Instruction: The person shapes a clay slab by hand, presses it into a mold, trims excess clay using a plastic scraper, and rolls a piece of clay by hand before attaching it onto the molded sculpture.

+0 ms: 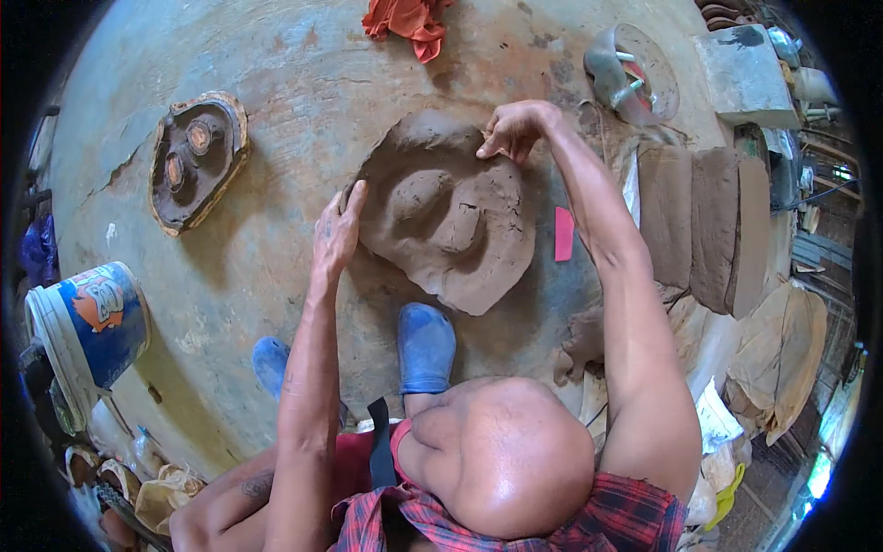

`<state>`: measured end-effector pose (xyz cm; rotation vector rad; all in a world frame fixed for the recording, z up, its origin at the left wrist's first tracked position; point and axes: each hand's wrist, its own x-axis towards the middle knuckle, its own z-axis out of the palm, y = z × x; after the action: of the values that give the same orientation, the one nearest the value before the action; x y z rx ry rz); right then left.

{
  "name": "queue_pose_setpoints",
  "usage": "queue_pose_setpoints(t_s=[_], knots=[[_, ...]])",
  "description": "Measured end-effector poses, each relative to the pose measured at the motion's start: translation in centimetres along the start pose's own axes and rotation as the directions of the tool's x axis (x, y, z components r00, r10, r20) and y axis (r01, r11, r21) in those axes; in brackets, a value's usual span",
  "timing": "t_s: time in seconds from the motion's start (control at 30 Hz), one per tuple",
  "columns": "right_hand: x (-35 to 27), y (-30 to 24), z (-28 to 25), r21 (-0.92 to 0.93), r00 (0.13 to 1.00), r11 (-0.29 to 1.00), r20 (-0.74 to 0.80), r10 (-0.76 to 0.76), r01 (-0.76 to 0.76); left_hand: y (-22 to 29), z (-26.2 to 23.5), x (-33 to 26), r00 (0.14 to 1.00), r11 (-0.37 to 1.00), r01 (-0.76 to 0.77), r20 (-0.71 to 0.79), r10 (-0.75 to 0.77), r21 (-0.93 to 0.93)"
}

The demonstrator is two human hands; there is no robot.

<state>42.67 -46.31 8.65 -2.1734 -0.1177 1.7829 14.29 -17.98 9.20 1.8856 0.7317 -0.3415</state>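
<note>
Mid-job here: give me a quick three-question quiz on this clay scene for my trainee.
1. True or false: both hands touch the clay slab.
2. Which hand pinches the slab's far edge: left hand or right hand?
3. What lies on the floor just right of the slab?
A) pink card
B) blue bucket
C) red cloth

Key: 1 true; 2 right hand; 3 A.

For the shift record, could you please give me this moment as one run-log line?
left hand: flat on left edge of clay slab | right hand: pinching its top edge | slab: on concrete floor | mould: apart, left
</note>
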Motion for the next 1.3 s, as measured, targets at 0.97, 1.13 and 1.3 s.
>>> queue_pose_setpoints(t_s=[0.97, 1.13, 1.3], knots=[[-3.1, 3.4, 2.4, -0.281, 0.734, 0.852, -0.433, -0.523, 0.442, -3.0, 0.2, 2.1, 1.000, 0.998, -0.016, 0.008, 0.016, 0.063], [-4.1, 3.0, 8.7, -0.334, 0.514, 0.873, -0.710, -0.482, 0.357, -2.3, -0.7, 1.2, 0.999, 0.999, -0.045, 0.017, 0.045, 0.014], [-5.2, -0.2, 14.9, -0.402, 0.544, 0.915, -0.761, -0.354, 0.033, -0.9, -0.5, 0.6, 0.999, 1.000, -0.021, 0.047, 0.022, -0.005]])
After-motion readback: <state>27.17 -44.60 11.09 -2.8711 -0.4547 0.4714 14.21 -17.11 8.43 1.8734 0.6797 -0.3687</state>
